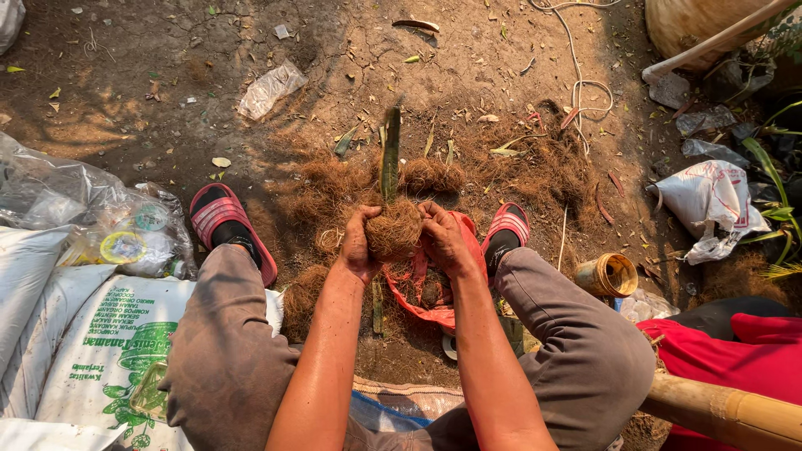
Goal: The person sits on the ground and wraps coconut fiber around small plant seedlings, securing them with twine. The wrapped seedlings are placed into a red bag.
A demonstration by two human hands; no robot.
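Fingers (361, 219) around fibre ball (393, 230) (both hands)

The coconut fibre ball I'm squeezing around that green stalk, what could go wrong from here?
The fibre ball is pressed between your left hand and right hand, so too hard a squeeze might snap or bend the green stalk. Loose strands could shed onto the fibre pile below. The red bag lies open underneath and may catch falling bits.
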